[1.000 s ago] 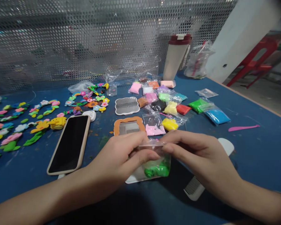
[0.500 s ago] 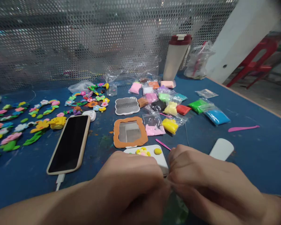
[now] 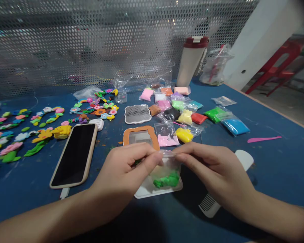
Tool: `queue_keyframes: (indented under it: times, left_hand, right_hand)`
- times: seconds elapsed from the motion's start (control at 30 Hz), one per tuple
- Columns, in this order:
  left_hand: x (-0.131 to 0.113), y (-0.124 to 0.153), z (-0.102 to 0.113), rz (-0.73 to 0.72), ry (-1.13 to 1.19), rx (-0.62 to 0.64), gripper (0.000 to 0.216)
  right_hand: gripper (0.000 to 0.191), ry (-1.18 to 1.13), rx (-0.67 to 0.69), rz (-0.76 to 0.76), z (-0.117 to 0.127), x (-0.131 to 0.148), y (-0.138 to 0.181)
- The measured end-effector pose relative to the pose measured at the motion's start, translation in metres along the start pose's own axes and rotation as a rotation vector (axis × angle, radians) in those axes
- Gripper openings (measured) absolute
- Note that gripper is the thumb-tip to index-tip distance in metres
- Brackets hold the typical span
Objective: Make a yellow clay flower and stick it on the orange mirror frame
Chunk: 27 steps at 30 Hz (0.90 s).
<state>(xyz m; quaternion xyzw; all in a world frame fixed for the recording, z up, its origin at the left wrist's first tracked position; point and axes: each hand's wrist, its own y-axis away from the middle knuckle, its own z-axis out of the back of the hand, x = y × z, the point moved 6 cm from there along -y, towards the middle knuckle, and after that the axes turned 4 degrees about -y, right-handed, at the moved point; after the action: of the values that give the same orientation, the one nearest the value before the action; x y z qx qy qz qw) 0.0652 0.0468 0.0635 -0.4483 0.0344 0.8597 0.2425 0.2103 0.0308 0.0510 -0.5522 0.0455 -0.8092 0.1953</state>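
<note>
Between my two hands hangs a small clear plastic bag (image 3: 164, 168) with a lump of green clay (image 3: 167, 181) in its bottom. My left hand (image 3: 131, 172) pinches the bag's top edge on one side, and my right hand (image 3: 215, 168) pinches the other. Under the bag lies a white tray-like board (image 3: 147, 192), partly covered by the bag and my left hand. Just beyond is a mirror with an orange-brown clay border (image 3: 139, 130). A white comb (image 3: 209, 205) lies on the table, its middle hidden beneath my right hand.
On the blue table (image 3: 276, 175) sit several clay packets (image 3: 184, 135), a small white-rimmed mirror (image 3: 137, 114) and a pink modelling tool (image 3: 264, 139). A phone (image 3: 74, 155) and clay-flower pieces (image 3: 44, 135) lie left. A tumbler (image 3: 191, 64) stands before the perforated metal screen (image 3: 91, 44).
Both hands have moved up and away from me, lifting the bag from low near me to above the white board. The hands are further apart, and the green clay now shows.
</note>
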Motion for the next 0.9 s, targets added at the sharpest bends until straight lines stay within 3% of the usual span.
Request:
queue_keyframes:
  times: [0.33,0.5,0.63,0.9]
  left_hand:
    - [0.008,-0.001,-0.008,0.087,-0.004,0.139,0.029]
    - [0.002,-0.007,-0.001,0.041,-0.079,0.069,0.027]
    - [0.0,-0.011,0.005,0.037,-0.045,0.021,0.026]
    - [-0.003,-0.003,-0.001,0.075,0.044,0.069,0.022]
  right_hand:
    - [0.013,-0.109,0.037,-0.069,-0.001,-0.003,-0.004]
    - [0.011,-0.162,-0.068,-0.165,0.014,-0.011,-0.011]
    - [0.006,-0.224,-0.006,-0.164,0.014,-0.012,-0.013]
    - [0.014,-0.323,0.049,-0.219,-0.001,-0.009,-0.004]
